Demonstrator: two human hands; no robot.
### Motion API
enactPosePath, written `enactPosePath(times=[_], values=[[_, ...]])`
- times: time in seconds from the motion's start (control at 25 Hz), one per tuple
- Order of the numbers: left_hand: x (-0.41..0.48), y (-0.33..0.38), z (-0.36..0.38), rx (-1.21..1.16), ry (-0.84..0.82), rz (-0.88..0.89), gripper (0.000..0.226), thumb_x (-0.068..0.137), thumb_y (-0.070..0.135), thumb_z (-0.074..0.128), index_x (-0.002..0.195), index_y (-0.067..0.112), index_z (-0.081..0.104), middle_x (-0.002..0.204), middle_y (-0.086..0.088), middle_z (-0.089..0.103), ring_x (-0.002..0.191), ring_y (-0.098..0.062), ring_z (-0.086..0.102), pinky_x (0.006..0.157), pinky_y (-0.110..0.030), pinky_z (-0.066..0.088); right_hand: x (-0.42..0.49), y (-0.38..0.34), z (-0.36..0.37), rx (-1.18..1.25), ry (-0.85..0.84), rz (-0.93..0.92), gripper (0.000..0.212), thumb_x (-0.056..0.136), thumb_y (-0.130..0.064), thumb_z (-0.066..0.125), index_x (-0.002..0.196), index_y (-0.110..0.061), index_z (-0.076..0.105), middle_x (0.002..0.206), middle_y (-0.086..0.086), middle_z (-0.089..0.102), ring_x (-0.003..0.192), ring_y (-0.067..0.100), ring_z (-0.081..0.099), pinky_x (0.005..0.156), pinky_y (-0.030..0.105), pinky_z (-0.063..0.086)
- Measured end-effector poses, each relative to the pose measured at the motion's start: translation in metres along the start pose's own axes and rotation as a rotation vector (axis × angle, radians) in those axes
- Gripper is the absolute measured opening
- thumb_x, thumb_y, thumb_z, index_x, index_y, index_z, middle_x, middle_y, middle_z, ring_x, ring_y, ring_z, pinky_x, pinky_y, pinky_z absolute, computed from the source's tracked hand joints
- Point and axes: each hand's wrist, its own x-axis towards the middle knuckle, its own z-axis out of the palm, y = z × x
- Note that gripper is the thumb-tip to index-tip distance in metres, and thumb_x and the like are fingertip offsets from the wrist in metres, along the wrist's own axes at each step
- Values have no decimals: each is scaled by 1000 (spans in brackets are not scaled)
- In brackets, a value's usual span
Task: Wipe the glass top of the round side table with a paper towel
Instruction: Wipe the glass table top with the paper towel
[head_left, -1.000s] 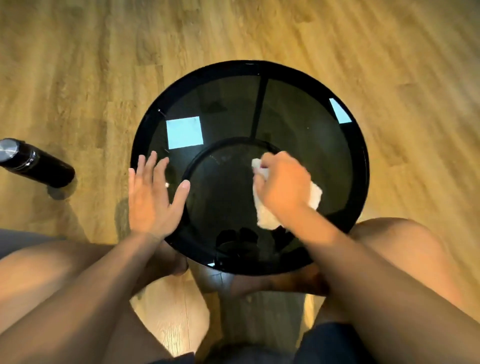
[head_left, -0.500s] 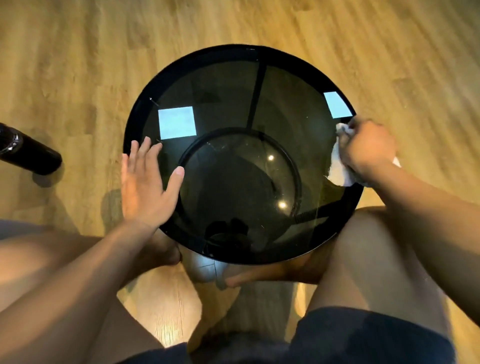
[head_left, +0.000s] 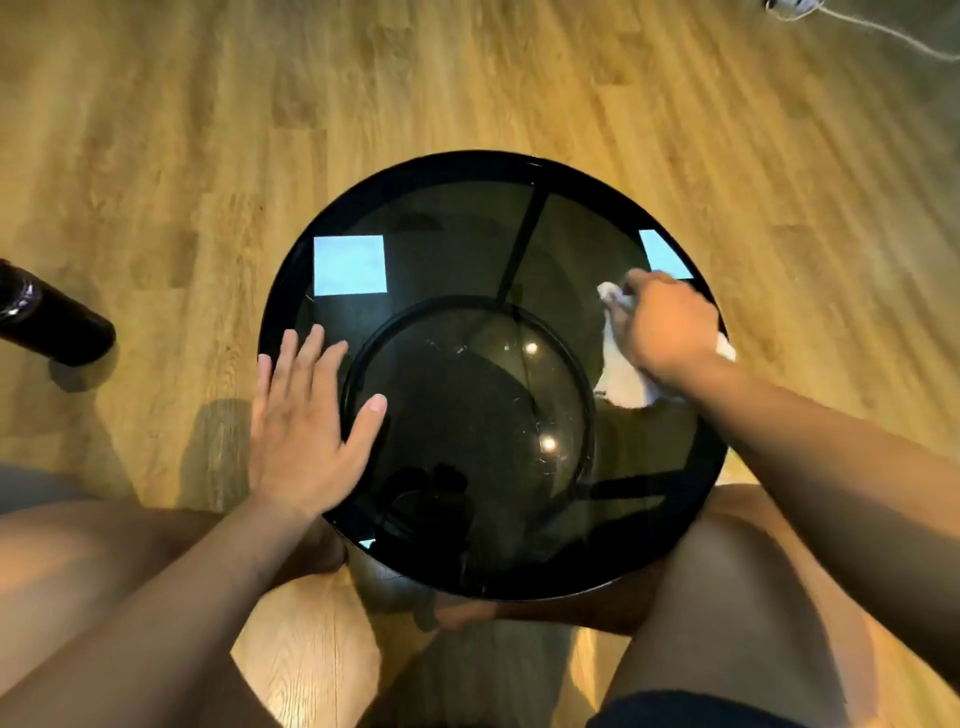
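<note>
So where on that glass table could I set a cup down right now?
The middle of the glass top, between the left hand and the right hand, is bare; so is the far part between the two bright reflections. Crowded: the left edge under the flat hand, the right edge under the paper towel.

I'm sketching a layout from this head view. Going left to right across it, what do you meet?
Black bottle on the floor → left hand flat on the table's edge → bare middle of the glass top → right hand gripping the paper towel → white cable in the top right corner.
</note>
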Motion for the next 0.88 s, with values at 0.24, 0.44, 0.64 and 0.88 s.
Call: enactPosePath(times=[0.24,0.44,0.64,0.88], values=[[3,-4,-2,-17,21,-9,71,94,60,27,146,13,39,160,-11,32,152,-26,15,125,-48,9,17,2,-8,115,6,88,20,92,-39,56,100,-23,66,92,7,66,86,35,65,69,34,49],[2,-2,1,-42,36,3,71,94,59,30,144,10,41,157,-13,36,151,-28,19,124,-50,10,-9,7,-12,-65,-162,-226,17,89,-39,59,98,-26,67,94,5,66,85,29,62,69,39,54],[3,-2,2,-73,52,-11,71,93,58,30,144,9,42,157,-13,37,151,-28,20,124,-51,11,43,44,-4,2,-143,-96,21,89,-47,57,93,-27,64,84,4,67,79,31,64,69,40,55],[4,-1,2,-84,34,-7,71,93,58,31,145,10,40,158,-13,35,152,-27,18,124,-52,10,51,44,-18,47,-179,-113,25,90,-51,59,87,-26,62,85,6,69,87,31,63,76,42,55]])
